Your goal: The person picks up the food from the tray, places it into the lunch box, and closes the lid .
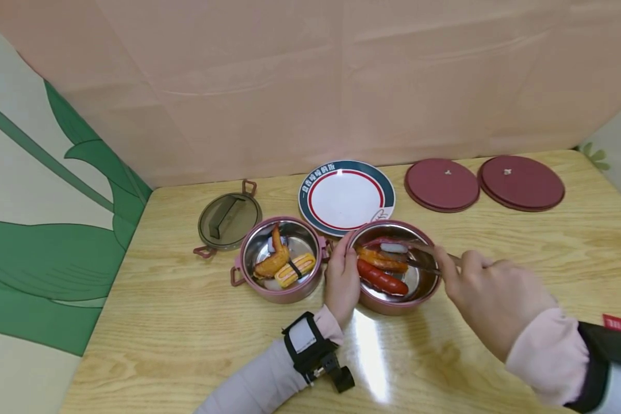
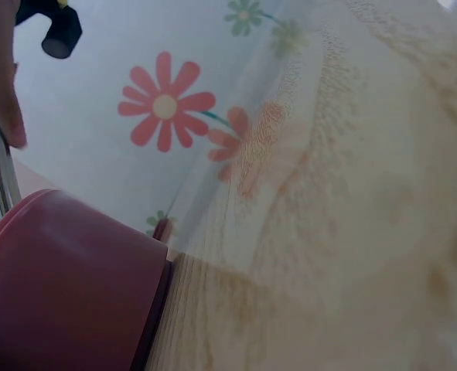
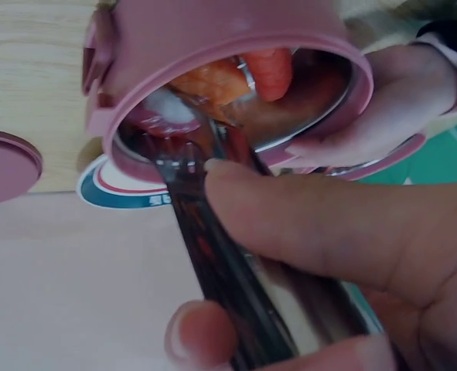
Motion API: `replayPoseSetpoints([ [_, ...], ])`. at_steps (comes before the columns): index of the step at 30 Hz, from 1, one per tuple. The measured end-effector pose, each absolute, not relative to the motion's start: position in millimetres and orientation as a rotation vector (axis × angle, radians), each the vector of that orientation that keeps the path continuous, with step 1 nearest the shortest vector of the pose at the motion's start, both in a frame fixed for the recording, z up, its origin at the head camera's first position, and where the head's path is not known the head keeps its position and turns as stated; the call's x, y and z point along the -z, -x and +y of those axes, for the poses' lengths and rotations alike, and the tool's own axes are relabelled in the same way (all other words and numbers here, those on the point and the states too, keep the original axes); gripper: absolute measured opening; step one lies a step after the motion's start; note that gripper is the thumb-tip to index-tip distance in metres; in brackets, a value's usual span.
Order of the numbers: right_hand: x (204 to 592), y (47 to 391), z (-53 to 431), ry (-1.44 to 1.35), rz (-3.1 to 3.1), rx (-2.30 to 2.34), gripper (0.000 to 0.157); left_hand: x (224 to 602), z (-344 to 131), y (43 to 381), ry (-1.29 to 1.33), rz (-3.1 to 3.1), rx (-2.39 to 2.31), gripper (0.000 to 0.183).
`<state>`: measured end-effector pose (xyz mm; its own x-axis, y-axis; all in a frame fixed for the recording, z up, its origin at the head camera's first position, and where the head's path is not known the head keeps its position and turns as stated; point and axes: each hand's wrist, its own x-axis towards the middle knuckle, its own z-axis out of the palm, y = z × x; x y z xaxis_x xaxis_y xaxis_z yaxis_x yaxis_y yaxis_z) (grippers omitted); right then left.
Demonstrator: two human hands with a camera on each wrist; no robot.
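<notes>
Pink walls outside, shiny metal within: the right-hand pot (image 1: 393, 307) stands on the wood-grain table (image 1: 186, 345), in front of you and a little right of centre. Your left hand (image 1: 341, 284) rests against its left side, fingers extended and touching the wall near the rim; how far they reach round the far side, you cannot tell from here.

Your right hand (image 1: 491, 293) has its fingers curled round a pair of metal tongs (image 3: 213, 247), thumb pressed along one arm. The tong tips are down inside the pot, by a white oblong piece (image 1: 394, 248); whether they pinch it, cannot tell. Nearer you in the same pot: an orange-brown piece (image 1: 393, 264), then a red sausage (image 1: 383, 279).

Just left of your left hand, a second pink pot (image 1: 284, 296) holds a browned chicken wing (image 1: 274, 263) and a yellow block with a dark band (image 1: 305, 263).

Behind the pots, a white plate with a dark blue rim (image 1: 347, 198). Left of it, a see-through lid (image 1: 240, 227) with a dark handle. Right of it, two maroon discs (image 1: 441, 184) lie side by side.
</notes>
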<state>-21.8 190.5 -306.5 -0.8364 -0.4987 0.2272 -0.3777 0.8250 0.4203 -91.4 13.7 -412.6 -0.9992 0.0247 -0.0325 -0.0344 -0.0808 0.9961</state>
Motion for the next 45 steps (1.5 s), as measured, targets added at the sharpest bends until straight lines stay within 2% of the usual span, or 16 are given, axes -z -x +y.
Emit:
replayPoseSetpoints([
  [3,313.3,15.1,185.8,-0.626,-2.605,0.522,0.068,412.6,13.9,91.2,0.016,2.107,-2.277,0.044],
  [5,315.9,12.7,183.0,-0.6,-2.591,0.524,0.076,412.7,14.0,91.2,0.019,2.111,-2.276,0.044],
  [17,318.0,12.6,188.2,-0.617,-2.568,0.473,0.072,412.6,14.2,91.4,0.015,2.118,-2.272,0.044],
  [29,312.5,14.4,197.0,-0.617,-2.589,0.374,0.041,412.7,12.9,92.4,0.033,2.117,-2.253,0.043],
  [36,307.8,8.9,206.5,-0.634,-2.599,0.291,0.053,413.0,12.8,92.2,0.029,2.12,-2.238,0.043],
  [42,304.4,0.9,220.3,-0.599,-2.718,0.25,0.085,413.4,12.7,92.5,0.031,2.134,-2.234,0.043],
  [44,302.3,-1.3,223.4,-0.569,-2.764,0.225,0.087,412.9,12.6,92.5,0.032,2.141,-2.23,0.043],
  [45,301.4,-2.2,224.5,-0.554,-2.771,0.209,0.073,413.0,12.6,92.5,0.034,2.143,-2.228,0.043],
])
